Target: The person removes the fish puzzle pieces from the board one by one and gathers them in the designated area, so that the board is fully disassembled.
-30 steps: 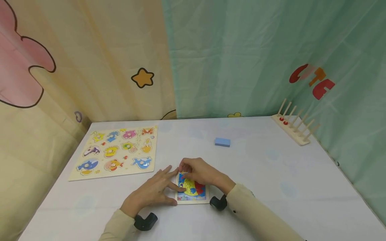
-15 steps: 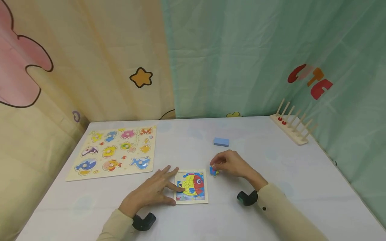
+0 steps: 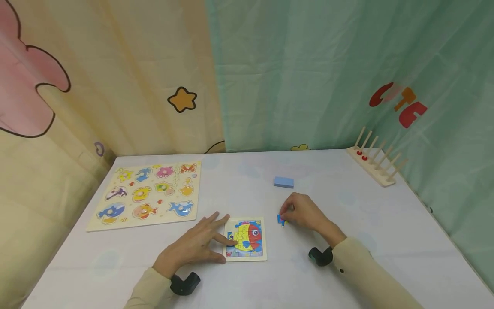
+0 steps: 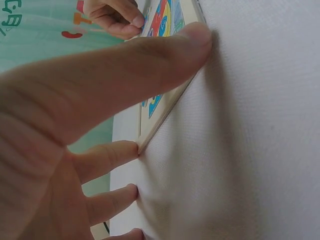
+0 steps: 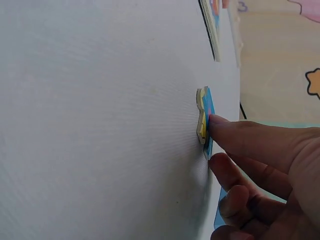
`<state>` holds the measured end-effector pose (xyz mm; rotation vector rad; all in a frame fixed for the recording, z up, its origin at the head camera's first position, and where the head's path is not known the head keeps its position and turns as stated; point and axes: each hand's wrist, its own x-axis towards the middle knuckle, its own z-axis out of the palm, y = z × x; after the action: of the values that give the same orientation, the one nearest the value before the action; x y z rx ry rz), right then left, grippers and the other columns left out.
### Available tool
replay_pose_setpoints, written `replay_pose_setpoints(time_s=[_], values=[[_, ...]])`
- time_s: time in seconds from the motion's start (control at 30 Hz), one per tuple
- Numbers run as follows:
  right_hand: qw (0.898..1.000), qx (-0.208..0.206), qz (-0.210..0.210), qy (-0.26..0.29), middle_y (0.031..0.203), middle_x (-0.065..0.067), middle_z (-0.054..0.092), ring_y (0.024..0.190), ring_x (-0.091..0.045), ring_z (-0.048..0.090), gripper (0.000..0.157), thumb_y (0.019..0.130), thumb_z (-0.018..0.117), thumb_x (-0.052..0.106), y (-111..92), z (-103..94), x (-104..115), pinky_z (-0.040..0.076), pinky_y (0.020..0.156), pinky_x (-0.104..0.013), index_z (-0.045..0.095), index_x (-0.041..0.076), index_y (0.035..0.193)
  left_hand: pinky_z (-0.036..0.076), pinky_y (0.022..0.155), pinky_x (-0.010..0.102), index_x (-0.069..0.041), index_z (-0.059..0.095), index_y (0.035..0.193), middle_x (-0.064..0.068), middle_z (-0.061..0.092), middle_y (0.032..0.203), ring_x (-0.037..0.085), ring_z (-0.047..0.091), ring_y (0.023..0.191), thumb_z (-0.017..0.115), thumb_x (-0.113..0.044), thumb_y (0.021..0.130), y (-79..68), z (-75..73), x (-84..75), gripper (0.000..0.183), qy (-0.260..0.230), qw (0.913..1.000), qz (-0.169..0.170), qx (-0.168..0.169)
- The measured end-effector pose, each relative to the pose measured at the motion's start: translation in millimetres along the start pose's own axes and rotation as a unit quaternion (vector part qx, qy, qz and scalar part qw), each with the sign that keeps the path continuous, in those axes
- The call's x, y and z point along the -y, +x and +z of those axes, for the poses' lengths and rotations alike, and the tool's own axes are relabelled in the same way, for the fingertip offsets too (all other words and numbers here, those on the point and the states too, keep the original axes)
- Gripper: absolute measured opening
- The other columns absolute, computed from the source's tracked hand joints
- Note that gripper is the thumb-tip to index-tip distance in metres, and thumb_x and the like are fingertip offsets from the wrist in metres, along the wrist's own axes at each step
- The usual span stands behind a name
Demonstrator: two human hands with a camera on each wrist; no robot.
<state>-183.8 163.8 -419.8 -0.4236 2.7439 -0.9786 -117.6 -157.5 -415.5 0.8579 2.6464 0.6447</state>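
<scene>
A small framed jigsaw puzzle [image 3: 252,236] with a red and yellow fish lies near the table's front; bare wood shows at its upper left. Spread along its left side, my left hand [image 3: 194,242] keeps its thumb at the frame's near corner and a finger over the fish's tail. In the left wrist view, the thumb [image 4: 150,62] presses the frame's edge. Just right of the puzzle, my right hand [image 3: 305,212] pinches a blue puzzle piece [image 5: 209,100] low over the tabletop. A second piece with yellow on it [image 5: 201,131] overlaps it in the right wrist view.
A large peg puzzle board [image 3: 144,193] with sea animals lies at the back left. Behind the right hand sits a blue block [image 3: 284,182]. A wooden peg rack [image 3: 372,167] with red beads stands at the right back edge, near the curtain [image 3: 347,77].
My right hand has moved from the puzzle's upper left to the table on its right, taking a blue piece along, then shifted slightly further right. The left hand has stayed in place.
</scene>
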Motion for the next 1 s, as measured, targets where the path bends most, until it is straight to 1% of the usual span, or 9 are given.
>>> replay_pose_setpoints(time_s=[0.1,0.3,0.4,0.5,0.63,0.73,0.87,0.93,1.0], values=[[1.0,-0.005,-0.001,-0.008,0.085,0.004,0.064,0.077,-0.015,0.051,0.007,0.08,0.08,0.009,-0.4,0.5,0.1,0.045,0.065,-0.028,0.075,0.014,0.079,0.017,0.114,0.064,-0.028,0.075,0.115,0.014,0.038,0.154,0.043,0.016,0.146,0.087,-0.03,0.073,0.3,-0.6,-0.4,0.044,-0.005,1.0,-0.001,0.0],[1.0,-0.002,-0.007,-0.009,0.085,0.006,0.066,0.076,-0.013,0.052,0.004,0.083,0.078,0.011,0.7,0.4,-0.6,0.047,0.064,-0.027,0.076,0.014,0.084,0.017,0.114,0.064,-0.028,0.075,0.115,0.013,0.038,0.154,0.043,0.016,0.146,0.087,-0.031,0.072,0.2,-1.0,-0.1,0.044,-0.004,1.0,-0.002,0.003],[1.0,-0.012,-0.028,0.001,0.084,0.007,0.067,0.072,-0.013,0.052,0.004,0.084,0.077,0.012,2.6,2.6,2.0,0.047,0.061,-0.027,0.076,0.013,0.088,0.018,0.114,0.064,-0.029,0.075,0.115,0.013,0.038,0.154,0.043,0.016,0.146,0.087,-0.032,0.072,0.3,-0.9,0.4,0.044,-0.001,1.0,-0.003,0.004],[0.997,-0.009,-0.07,0.017,0.085,0.009,0.066,0.069,-0.012,0.051,0.007,0.086,0.075,0.011,5.5,9.2,9.5,0.046,0.058,-0.025,0.076,0.014,0.092,0.017,0.114,0.063,-0.03,0.075,0.115,0.012,0.038,0.155,0.042,0.016,0.147,0.087,-0.033,0.073,0.5,-1.1,0.9,0.044,0.001,1.0,-0.006,0.006],[0.989,0.046,-0.139,0.032,0.087,0.01,0.064,0.071,-0.011,0.051,0.017,0.087,0.074,0.009,13.7,24.8,25.2,0.047,0.061,-0.023,0.076,0.014,0.102,0.017,0.114,0.064,-0.031,0.075,0.115,0.012,0.038,0.155,0.043,0.015,0.147,0.087,-0.034,0.073,1.5,-1.0,1.5,0.044,0.001,0.9999,-0.008,0.007],[0.979,0.099,-0.176,0.031,0.089,0.007,0.061,0.073,-0.01,0.051,0.026,0.087,0.073,0.008,20.3,36.1,38.4,0.047,0.064,-0.023,0.074,0.015,0.113,0.017,0.114,0.065,-0.032,0.075,0.115,0.012,0.038,0.155,0.043,0.016,0.147,0.086,-0.036,0.073,2.1,-0.5,1.8,0.044,0.005,0.9999,-0.006,0.008],[0.971,0.147,-0.188,0.006,0.091,0.003,0.058,0.076,-0.013,0.05,0.036,0.087,0.069,0.004,24.3,44.7,52.6,0.046,0.065,-0.023,0.072,0.016,0.121,0.018,0.113,0.066,-0.032,0.075,0.115,0.013,0.039,0.154,0.044,0.017,0.146,0.086,-0.037,0.073,2.2,0.3,2.4,0.044,0.012,0.9999,0.002,0.007],[0.97,0.158,-0.187,-0.006,0.092,0.003,0.058,0.078,-0.015,0.051,0.038,0.087,0.068,0.002,24.9,46.8,56.5,0.046,0.066,-0.023,0.072,0.016,0.122,0.019,0.112,0.066,-0.032,0.074,0.115,0.014,0.04,0.153,0.044,0.018,0.146,0.086,-0.038,0.073,2.3,0.4,2.6,0.044,0.014,0.9999,0.005,0.006],[0.971,0.161,-0.178,-0.015,0.093,0.003,0.057,0.08,-0.016,0.051,0.038,0.087,0.066,0.001,24.7,48.0,57.9,0.046,0.067,-0.023,0.072,0.017,0.12,0.019,0.112,0.066,-0.032,0.075,0.115,0.014,0.04,0.153,0.044,0.018,0.146,0.086,-0.037,0.072,2.4,0.6,3.0,0.045,0.011,0.9999,0.007,0.004]])
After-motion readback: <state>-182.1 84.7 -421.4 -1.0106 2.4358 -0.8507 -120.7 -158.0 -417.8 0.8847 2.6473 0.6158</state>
